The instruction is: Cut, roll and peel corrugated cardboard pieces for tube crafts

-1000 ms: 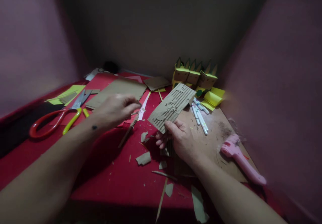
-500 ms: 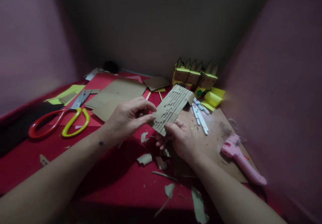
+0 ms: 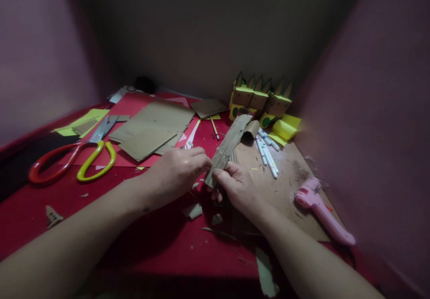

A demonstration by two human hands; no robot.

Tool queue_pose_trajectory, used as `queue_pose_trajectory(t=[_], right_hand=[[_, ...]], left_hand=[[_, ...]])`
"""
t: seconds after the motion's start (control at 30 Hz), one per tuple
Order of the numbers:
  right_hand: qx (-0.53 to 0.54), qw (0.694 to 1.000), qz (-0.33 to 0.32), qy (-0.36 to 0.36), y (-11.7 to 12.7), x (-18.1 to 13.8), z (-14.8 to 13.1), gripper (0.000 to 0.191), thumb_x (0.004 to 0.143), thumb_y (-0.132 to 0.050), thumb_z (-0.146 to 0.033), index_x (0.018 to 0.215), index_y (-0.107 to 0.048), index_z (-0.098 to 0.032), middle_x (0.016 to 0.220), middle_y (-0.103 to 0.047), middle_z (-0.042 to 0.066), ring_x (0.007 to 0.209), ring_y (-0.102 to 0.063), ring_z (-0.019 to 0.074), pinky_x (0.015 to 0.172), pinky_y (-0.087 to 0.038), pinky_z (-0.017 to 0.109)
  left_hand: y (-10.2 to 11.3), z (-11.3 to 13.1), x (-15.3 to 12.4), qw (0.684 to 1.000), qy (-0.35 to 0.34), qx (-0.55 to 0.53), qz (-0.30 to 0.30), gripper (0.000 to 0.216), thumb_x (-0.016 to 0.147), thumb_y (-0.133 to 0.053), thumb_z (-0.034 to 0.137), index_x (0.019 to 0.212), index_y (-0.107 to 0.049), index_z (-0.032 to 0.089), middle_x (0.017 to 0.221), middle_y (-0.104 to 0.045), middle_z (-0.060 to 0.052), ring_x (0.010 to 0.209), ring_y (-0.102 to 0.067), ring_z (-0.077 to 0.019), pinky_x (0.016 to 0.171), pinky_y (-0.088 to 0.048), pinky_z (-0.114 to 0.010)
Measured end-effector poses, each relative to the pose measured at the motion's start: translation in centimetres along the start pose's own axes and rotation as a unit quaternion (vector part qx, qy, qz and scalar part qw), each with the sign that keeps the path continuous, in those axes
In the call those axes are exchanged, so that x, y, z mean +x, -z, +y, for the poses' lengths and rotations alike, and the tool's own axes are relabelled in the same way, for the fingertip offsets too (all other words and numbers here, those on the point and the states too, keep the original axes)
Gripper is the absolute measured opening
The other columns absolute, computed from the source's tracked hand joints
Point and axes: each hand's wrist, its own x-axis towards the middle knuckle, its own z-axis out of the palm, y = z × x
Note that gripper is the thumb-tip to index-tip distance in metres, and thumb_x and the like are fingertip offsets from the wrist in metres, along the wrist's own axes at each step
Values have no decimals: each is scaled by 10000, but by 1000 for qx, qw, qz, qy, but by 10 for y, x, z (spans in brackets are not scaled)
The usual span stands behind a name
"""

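"Thumb on top, fingers curled beneath: the right hand (image 3: 240, 184) is closed on the near end of a ragged cardboard strip (image 3: 230, 146)."

"And the left hand (image 3: 179, 164)?"

"Its fingertips are drawn close together at the strip's left edge. I can't tell whether they actually pinch it."

"Where is the strip, exactly?"

"Above the middle of the red cloth (image 3: 151, 249), tilted, its far end pointing towards the yellow-and-brown models (image 3: 253, 97). A curled brown roll (image 3: 252, 131) sits just beside that far end; whether the two are joined, I can't make out."

"How far along does it look?"

"Partway, I'd judge. Torn scraps (image 3: 193, 211) lie on the cloth, so some tearing seems done. The strip's upper face is rough and uneven, and ridges show along its right side, so it doesn't look finished. The flat cardboard sheets (image 3: 152, 119) look whole."

"Any brand or label you can read?"

"None. The pink glue gun (image 3: 312, 200) has dark marks near its top, too small to read. The white sticks (image 3: 267, 160) carry faint coloured marks, but no letters I can make out. On the scissors (image 3: 97, 134), no writing is legible."
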Motion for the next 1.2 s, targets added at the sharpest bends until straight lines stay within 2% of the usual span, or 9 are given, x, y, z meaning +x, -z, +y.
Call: queue_pose_trajectory(t=[0.17,0.3,0.43,0.57,0.67,0.87,1.03,1.1,1.2], right_hand=[[-3,998,-57,-6,3,-1,-2,198,784,-512,-281,614,-549,-187,420,-512,-55,365,-452,69,381,-346,175],[10,997,-80,-9,4,-2,-3,192,772,-516,-292,607,-532,-194,433,-511,-57,366,-450,71,379,-354,177],[31,996,-82,-5,3,-1,-2,206,777,-520,-278,601,-563,-182,443,-537,-45,377,-469,75,393,-366,183],[44,996,-80,-8,4,-2,1,223,794,-518,-275,612,-601,-175,442,-559,-34,376,-483,80,391,-374,183],[49,996,-80,-5,4,-2,2,237,799,-517,-273,604,-608,-175,450,-567,-31,379,-486,77,390,-373,181],[56,996,-76,-3,4,-1,-1,239,794,-508,-271,601,-605,-170,462,-570,-27,379,-495,79,387,-373,185],[28,997,-69,0,2,-3,-3,159,768,-535,-271,646,-581,-180,472,-547,-46,385,-488,78,390,-385,189],[32,997,-68,-3,1,-3,-3,163,768,-535,-278,647,-583,-180,486,-560,-41,394,-499,81,393,-394,192],[66,996,-51,-9,2,-3,-3,163,765,-538,-284,654,-597,-180,517,-597,-28,414,-535,94,404,-420,201]], left_hand=[[7,3,2,998,-25,-45,-31,279,925,-408,140,739,-614,169,683,-601,-10,559,-521,-100,522,-390,-209],[12,7,2,997,-19,-68,-34,213,904,-462,164,755,-615,173,686,-586,-6,562,-518,-104,522,-369,-219],[17,11,4,992,35,-112,-37,156,839,-501,180,755,-633,184,717,-610,-4,630,-552,-117,564,-386,-216],[19,13,7,982,103,-156,-35,165,770,-488,172,636,-584,184,599,-538,25,539,-474,-97,503,-340,-213],[19,13,8,975,128,-180,-29,158,738,-493,140,605,-565,185,543,-500,42,510,-442,-87,482,-323,-206],[18,10,8,975,123,-183,-42,126,764,-508,132,660,-556,183,564,-531,47,503,-456,-77,475,-338,-188],[17,14,9,980,87,-167,-57,154,813,-477,180,691,-572,179,614,-583,20,544,-501,-93,515,-366,-200],[18,10,8,976,113,-174,-60,188,820,-465,211,692,-599,178,608,-584,13,551,-503,-105,522,-369,-214],[24,-8,8,969,213,-120,-22,185,800,-484,237,654,-585,185,543,-520,27,505,-448,-108,499,-334,-231]])
